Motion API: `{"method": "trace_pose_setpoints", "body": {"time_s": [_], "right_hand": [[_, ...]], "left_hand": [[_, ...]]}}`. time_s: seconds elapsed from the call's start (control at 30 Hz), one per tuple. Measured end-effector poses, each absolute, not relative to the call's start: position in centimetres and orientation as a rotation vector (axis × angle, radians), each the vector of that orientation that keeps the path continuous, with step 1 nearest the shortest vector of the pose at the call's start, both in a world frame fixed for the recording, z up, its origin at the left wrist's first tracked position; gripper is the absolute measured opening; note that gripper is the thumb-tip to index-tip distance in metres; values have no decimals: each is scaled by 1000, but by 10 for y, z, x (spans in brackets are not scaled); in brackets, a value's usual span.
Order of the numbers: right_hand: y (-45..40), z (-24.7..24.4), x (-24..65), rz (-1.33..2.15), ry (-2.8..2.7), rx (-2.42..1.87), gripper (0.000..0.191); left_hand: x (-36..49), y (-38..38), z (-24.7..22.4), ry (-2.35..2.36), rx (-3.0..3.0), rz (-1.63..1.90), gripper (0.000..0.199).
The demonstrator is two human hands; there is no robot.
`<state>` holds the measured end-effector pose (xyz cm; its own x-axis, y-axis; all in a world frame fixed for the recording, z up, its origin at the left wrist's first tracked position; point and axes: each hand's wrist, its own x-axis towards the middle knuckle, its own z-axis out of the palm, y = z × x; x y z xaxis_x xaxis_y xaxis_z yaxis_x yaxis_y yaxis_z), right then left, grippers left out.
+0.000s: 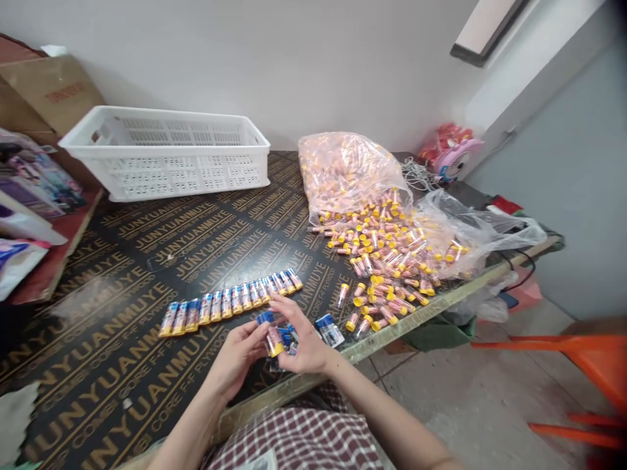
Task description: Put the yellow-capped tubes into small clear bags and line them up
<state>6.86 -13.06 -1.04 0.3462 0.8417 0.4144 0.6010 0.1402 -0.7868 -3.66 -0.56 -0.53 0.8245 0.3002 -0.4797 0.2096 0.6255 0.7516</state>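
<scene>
My left hand [238,356] is closed on a small clear tube [273,337] with pink contents, a yellow cap and a blue label at its upper end. My right hand [306,339] curls round the tube's other side, its thumb by the yellow cap and its fingers near the blue end. Partly hidden behind the right hand lie blue printed labels [287,336]. More flat blue-and-white labels [330,330] rest just right of it. Beyond my hands, a slanting row of blue-labelled tubes [236,299] lies side by side, yellow ends toward me.
A pile of unlabelled yellow-capped tubes [386,261] spills from a clear plastic bag [347,166] on the black table [215,245]. A white crate [191,176] stands at the back left, near a cardboard box [53,91]. An orange stool [588,356] stands right.
</scene>
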Motion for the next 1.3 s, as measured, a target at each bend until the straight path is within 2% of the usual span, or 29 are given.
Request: {"method": "trace_pose_setpoints", "body": {"time_s": [0.23,0.67,1.07,1.17,1.2,1.27,1.3], "right_hand": [[-135,-22,68,419,-1247,-1497,82],[-135,-25,64,406,-1190,-1429,83],[-132,-19,66,419,-1274,-1442,84],[-138,-14,102,336,-1335,-1678,92],[-143,-13,122,245,-1287,-1854,88],[-157,-12,166,9,-996,-2424,62],[-165,-12,188,-38,-881,-2534,50]], "left_hand": [[-35,-13,0,565,924,47,38],[-36,-15,3,569,918,52,41],[-38,-13,-2,608,935,49,34],[-45,16,1,723,1065,165,37],[-50,32,3,800,1149,241,38],[-66,70,8,1034,1336,442,35],[-75,91,8,1217,1421,539,33]]}}
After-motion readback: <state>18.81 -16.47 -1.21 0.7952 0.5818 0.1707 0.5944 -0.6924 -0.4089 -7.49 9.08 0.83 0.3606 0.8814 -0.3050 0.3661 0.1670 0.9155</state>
